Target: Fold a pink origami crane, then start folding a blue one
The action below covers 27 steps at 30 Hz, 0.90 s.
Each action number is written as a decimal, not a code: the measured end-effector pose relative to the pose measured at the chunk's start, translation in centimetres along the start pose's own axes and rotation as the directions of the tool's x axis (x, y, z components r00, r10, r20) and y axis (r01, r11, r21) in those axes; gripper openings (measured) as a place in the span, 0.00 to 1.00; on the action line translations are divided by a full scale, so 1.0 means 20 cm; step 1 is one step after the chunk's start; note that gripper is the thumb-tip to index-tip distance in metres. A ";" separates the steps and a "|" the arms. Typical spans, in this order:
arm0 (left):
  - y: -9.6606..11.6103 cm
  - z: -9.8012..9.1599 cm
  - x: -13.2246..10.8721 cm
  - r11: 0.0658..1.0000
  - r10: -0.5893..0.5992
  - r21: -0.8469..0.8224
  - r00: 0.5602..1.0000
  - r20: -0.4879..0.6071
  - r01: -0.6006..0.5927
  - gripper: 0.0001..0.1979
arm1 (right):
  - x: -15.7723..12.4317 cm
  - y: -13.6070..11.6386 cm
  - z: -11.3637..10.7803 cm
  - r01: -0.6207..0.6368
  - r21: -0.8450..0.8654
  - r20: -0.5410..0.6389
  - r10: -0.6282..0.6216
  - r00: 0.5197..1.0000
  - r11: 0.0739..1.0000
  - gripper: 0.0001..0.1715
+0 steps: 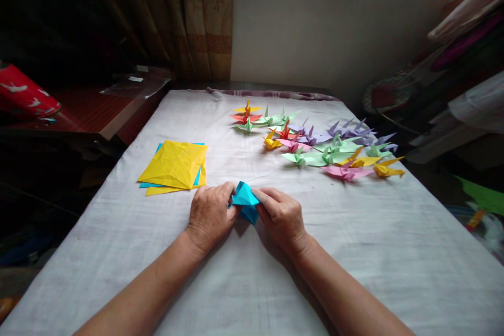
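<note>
A partly folded blue origami paper (244, 195) is held between my two hands, just above the white cloth. My left hand (212, 215) pinches its left side, thumb and fingers closed. On the other side, my right hand (281, 215) grips the right edge between thumb and fingers. The paper's upper part stands up in a peak, and a lower flap points down toward me. To the left of my left hand lies a stack of creased yellow and blue paper squares (177, 163).
Several folded paper cranes (299, 157) in green, purple, pink, red and yellow sit at the back right of the cloth-covered table (374, 252). A brown side table (106, 115) adjoins at left, bearing a red patterned cylinder (23, 92) and a clear plastic bag (142, 84).
</note>
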<state>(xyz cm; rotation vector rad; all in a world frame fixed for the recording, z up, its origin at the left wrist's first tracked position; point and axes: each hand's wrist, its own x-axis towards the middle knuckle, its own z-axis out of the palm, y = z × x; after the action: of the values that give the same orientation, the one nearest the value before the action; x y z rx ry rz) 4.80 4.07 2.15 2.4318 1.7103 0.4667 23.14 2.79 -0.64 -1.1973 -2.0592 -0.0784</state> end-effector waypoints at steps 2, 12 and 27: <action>0.00 0.00 0.01 0.999 0.001 0.052 1.000 0.030 -0.003 0.07 | -0.01 0.01 0.02 0.032 -0.027 -0.018 -0.032 0.999 0.999 0.15; -0.03 0.01 -0.04 0.991 0.030 0.131 0.999 0.025 -0.033 0.04 | -0.05 0.05 0.05 -0.042 -0.055 0.031 0.044 0.999 0.998 0.14; -0.15 -0.01 0.00 0.547 -0.138 -0.734 0.908 0.396 0.403 0.32 | -0.01 0.03 -0.01 -0.094 0.339 -0.008 0.103 0.995 0.936 0.16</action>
<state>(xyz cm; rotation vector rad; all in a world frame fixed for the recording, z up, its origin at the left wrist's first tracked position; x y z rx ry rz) 1.97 5.09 1.48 1.4432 1.2861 0.6213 23.76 2.88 -0.84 -1.0738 -1.8901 0.2966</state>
